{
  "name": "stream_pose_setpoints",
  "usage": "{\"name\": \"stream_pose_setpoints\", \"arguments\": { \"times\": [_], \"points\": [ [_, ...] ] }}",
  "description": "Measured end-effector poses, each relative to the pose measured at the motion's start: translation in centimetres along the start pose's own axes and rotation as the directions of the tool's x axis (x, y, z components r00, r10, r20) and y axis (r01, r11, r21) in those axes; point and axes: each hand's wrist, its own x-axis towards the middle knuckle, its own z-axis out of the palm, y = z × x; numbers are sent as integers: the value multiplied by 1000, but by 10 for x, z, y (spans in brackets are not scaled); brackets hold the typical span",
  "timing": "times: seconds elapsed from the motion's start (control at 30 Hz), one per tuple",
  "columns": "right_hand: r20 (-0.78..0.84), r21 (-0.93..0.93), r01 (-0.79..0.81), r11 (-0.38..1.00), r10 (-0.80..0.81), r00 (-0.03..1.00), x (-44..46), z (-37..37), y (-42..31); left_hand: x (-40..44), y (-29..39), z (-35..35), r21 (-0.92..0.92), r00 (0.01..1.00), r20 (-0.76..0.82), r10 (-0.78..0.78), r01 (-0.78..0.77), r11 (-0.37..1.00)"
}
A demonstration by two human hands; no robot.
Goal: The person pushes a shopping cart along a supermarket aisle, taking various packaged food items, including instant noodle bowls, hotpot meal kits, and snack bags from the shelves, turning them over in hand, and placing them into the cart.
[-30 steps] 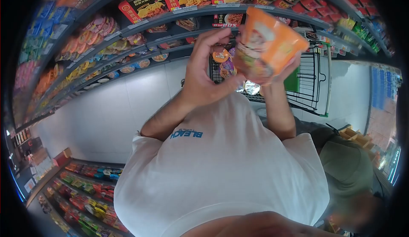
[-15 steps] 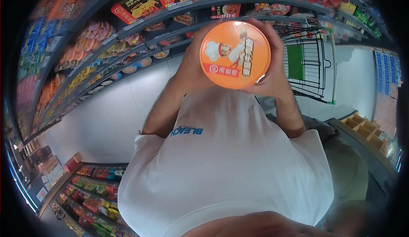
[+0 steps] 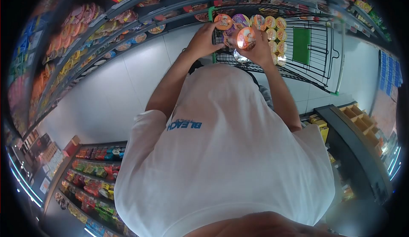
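Note:
My right hand (image 3: 260, 51) grips an orange instant-noodle cup (image 3: 246, 38) by its side, above the shopping cart (image 3: 313, 73). The cup's orange lid faces up and catches a glare. My left hand (image 3: 203, 41) is to the left of it, thumb and fingers apart, beside an orange-lidded cup (image 3: 223, 22) in the cart; I cannot tell whether the fingertips touch that lid. A purple-lidded cup (image 3: 241, 20) and several yellow-lidded cups (image 3: 281, 35) stand in the cart. My hand and the held cup hide some of the load.
Shelves (image 3: 140, 2) of packaged food curve along the front and left. A low rack (image 3: 96, 164) of colourful packets is at the lower left. To the right stand a counter with a wooden divided box (image 3: 360, 120) and stacked blue packs (image 3: 388, 73). Pale tiles (image 3: 115, 96) cover the floor.
The orange noodle cup has gone from both hands close to the camera down over the cart. My left hand has come off it and moved left. The cart's load now shows.

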Motion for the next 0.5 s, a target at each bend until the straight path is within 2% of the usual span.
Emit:
{"name": "stream_pose_setpoints", "arguments": {
  "times": [0.03, 0.1, 0.17, 0.2, 0.23, 0.3, 0.33, 0.37, 0.47, 0.5],
  "points": [
    [-38, -7, -48, 999, 48, 998, -4, 15, 13, -11, -16, 8, -1, 1000, 5, -11, 11, 1000],
    [-9, -54, -59, 997, 59, 998, -14, 48, 42, -37, -47, 21, -86, 987, 15, -157, 158, 984],
    [156, -21, -111, 994, 113, 981, -25, 73, 62, -60, -60, 21, -51, 978, 37, -206, 208, 977],
    [278, -87, -158, 984, 176, 944, -23, 77, 59, -70, -63, 19, -40, 959, 68, -276, 279, 959],
    [286, -82, -163, 983, 179, 941, -24, 88, 64, -78, -67, 18, -25, 934, 99, -344, 348, 937],
    [300, -88, -178, 980, 196, 934, -28, 110, 72, -91, -72, 16, -54, 925, 108, -365, 372, 926],
    [322, -139, -101, 985, 141, 936, -31, 121, 76, -97, -74, 16, -84, 920, 108, -377, 386, 919],
    [329, -132, -105, 986, 144, 933, -31, 131, 80, -100, -73, 14, -80, 916, 113, -384, 394, 916],
    [334, -207, -345, 916, 397, 855, -23, 166, 86, -112, -69, 7, -79, 898, 103, -428, 437, 896],
    [343, -202, -354, 913, 404, 848, -24, 177, 93, -113, -67, 6, -70, 879, 102, -465, 473, 878]
  ]
}}
